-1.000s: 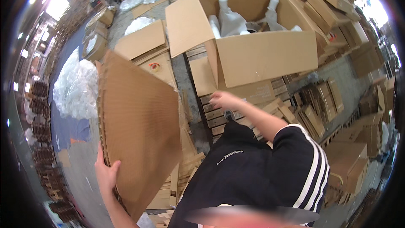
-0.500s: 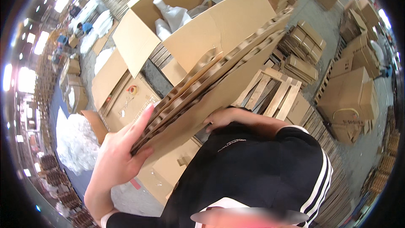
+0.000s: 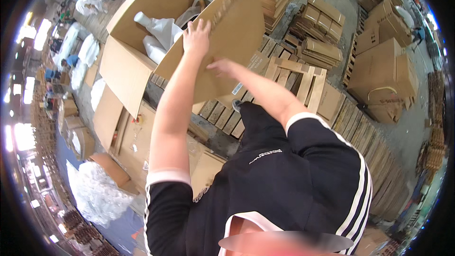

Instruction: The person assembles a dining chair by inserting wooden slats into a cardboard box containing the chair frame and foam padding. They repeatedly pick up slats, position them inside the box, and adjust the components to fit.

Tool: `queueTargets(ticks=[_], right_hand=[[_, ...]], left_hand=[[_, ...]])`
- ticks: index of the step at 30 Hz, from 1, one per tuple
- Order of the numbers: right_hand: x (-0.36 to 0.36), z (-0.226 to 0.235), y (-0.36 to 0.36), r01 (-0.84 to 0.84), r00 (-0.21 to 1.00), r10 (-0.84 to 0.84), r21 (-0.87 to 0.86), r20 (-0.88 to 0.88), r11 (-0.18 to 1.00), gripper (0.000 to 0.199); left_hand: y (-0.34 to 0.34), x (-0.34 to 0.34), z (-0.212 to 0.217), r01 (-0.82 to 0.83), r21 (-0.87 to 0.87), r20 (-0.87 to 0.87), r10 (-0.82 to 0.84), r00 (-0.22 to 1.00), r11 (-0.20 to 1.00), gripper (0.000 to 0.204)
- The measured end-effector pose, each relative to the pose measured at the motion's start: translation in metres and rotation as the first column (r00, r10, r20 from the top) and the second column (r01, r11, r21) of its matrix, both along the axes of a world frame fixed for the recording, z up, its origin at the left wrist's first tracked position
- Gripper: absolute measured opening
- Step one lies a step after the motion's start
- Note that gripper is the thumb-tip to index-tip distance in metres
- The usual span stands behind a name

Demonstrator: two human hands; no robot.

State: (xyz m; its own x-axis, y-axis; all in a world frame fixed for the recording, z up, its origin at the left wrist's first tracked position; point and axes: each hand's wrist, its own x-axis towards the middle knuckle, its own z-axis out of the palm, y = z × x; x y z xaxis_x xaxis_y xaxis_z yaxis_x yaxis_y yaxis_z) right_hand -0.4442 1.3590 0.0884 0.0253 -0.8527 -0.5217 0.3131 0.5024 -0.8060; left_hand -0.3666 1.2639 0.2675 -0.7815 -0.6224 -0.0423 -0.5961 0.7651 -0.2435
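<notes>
Compared with half a second ago, the flat brown corrugated cardboard sheet (image 3: 227, 42) has swung up and away from the chest, toward the large open brown cardboard box (image 3: 156, 4). The left hand (image 3: 196, 38) lies open, fingers spread on the sheet's face; the right hand (image 3: 222, 68) presses flat lower down. White wrapped bundles (image 3: 161, 31) fill the box. Wooden pallets (image 3: 289, 78) lie beneath.
</notes>
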Motion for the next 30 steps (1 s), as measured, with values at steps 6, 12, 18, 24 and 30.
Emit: queueTargets(ticks=[6,12,18,24,30], right_hand=[[0.032,-0.072,-0.028,-0.279,0.882,0.148,-0.242,-0.448,0.929,0.072],[-0.104,-0.022,-0.037,0.327,0.771,-0.328,-0.102,-0.546,0.939,0.053],[-0.282,0.079,-0.068,0.030,0.044,-0.731,-0.731,-0.681,0.682,0.050],[-0.317,0.061,-0.090,-0.286,0.093,-0.562,-0.563,-0.822,0.776,0.055],[-0.309,0.083,-0.063,-0.522,-0.018,-0.482,-0.403,-0.876,0.752,0.048]], left_hand=[[-0.022,0.037,-0.121,0.146,-0.081,-0.542,-0.166,0.824,0.986,0.084],[-0.041,0.021,-0.104,-0.125,0.297,-0.405,0.243,0.881,0.947,0.091],[-0.024,-0.018,-0.047,0.053,0.326,-0.451,0.106,0.886,0.944,0.079],[-0.058,-0.062,-0.040,0.122,0.170,-0.312,-0.064,0.948,0.978,0.066],[-0.076,-0.060,-0.040,0.267,0.267,-0.307,-0.181,0.935,0.926,0.053]])
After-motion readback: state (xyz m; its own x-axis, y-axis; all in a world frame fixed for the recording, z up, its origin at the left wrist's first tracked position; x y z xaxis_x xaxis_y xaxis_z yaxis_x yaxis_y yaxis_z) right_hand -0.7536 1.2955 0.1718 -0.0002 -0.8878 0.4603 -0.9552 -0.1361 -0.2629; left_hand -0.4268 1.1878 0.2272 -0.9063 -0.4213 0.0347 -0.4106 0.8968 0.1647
